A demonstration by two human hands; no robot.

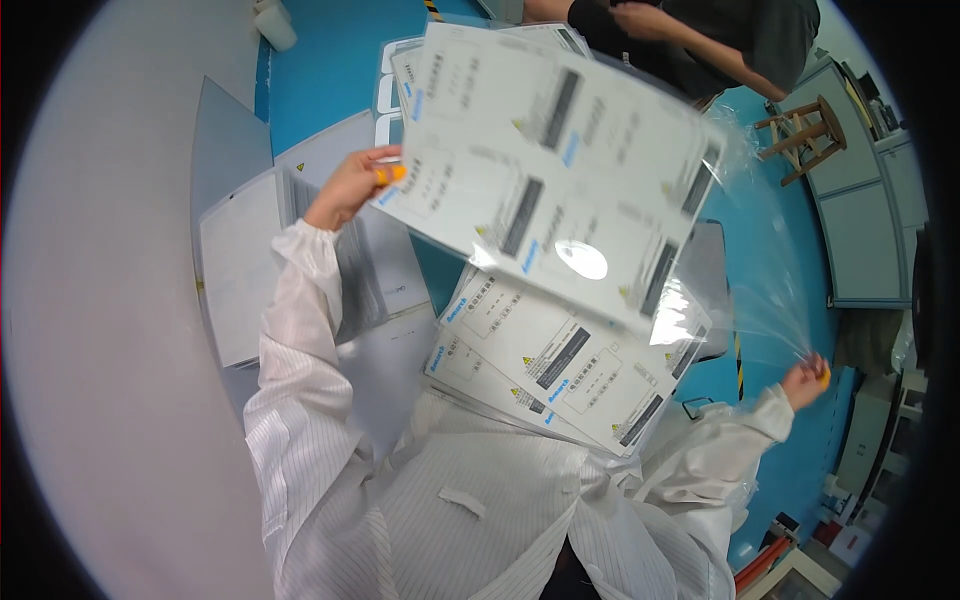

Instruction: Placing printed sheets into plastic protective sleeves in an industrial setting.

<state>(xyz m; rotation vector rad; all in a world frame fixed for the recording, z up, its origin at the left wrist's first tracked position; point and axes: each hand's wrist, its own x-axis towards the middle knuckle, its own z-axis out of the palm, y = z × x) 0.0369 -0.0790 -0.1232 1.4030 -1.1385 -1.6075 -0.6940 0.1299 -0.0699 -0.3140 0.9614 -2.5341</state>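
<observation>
the fingers of the left hand [345,188] are closed in a pinch on the left edge of a big printed sheet [490,165], near its low left corner. the fingers of the right hand [803,382] are pinched shut on the end of a clear film [765,265]. the sheet is up in the air, to the right of the left hand, so that hand is much nearer. its long way runs from left to right and slopes down at the right. the film reaches from the sheet's right side out and down to the right hand, with creases that meet at the fingers. i cannot tell how much film sticks to the sheet.

a pile of printed sheets [570,375] lies under its low edge, close to the white coat [480,490]. another person [735,40] sits near the top edge. over the blue floor [785,215], the right side has more room.
</observation>
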